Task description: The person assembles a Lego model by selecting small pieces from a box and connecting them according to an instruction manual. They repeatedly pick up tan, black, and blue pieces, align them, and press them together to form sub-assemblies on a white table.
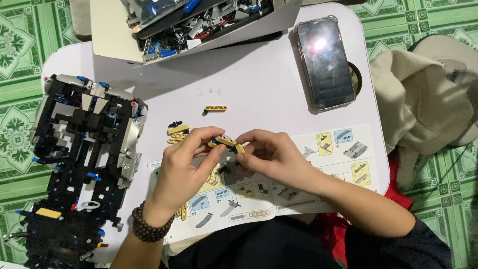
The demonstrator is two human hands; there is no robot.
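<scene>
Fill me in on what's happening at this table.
A person holds a small yellow brick piece between the left hand and right hand, above an open instruction booklet. A half-built black and grey model lies to the left, a box of parts and a phone farther back.

We hold 1 small brick assembly [226, 141] between both hands above the booklet [318, 164]. It is yellow with a dark blue part on top, made of short beams joined together, and it lies roughly level, tilted slightly down to the right. Our left hand [186, 162] pinches its left end with thumb and fingers. Our right hand [271, 154] pinches its right end, where a tan piece shows at the fingertips. A small black part [225, 168] hangs just below it, between our 2 hands.
</scene>
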